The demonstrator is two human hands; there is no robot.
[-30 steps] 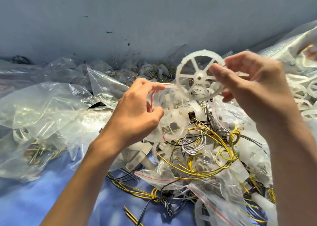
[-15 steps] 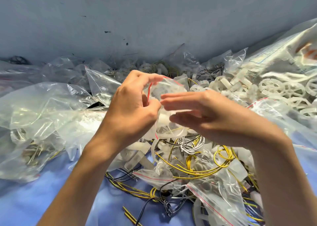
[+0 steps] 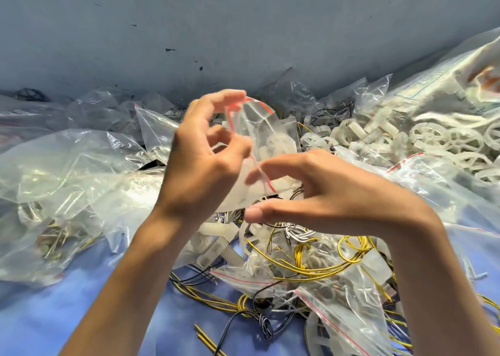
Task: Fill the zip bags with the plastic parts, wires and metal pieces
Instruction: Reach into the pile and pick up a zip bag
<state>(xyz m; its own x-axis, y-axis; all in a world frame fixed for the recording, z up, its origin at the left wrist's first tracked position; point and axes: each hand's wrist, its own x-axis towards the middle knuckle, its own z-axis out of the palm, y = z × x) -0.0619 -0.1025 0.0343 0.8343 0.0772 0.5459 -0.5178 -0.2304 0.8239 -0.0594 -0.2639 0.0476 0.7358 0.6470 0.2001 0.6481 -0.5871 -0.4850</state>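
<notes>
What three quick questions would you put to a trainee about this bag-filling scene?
1. True or false: the left hand holds a zip bag with a red strip.
2. What shows inside that bag? A: a white plastic wheel; B: yellow wires; C: metal pieces.
3. Fill in: the pile of loose wheels lies on the person's ____ side.
Key: 1 true; 2 A; 3 right.

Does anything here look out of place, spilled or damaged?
Nothing looks damaged, but it is cluttered. Loose yellow and black wires lie tangled on the blue surface, outside any bag, and white wheels sit heaped at the right. The zip bag in the left hand looks open.
</notes>
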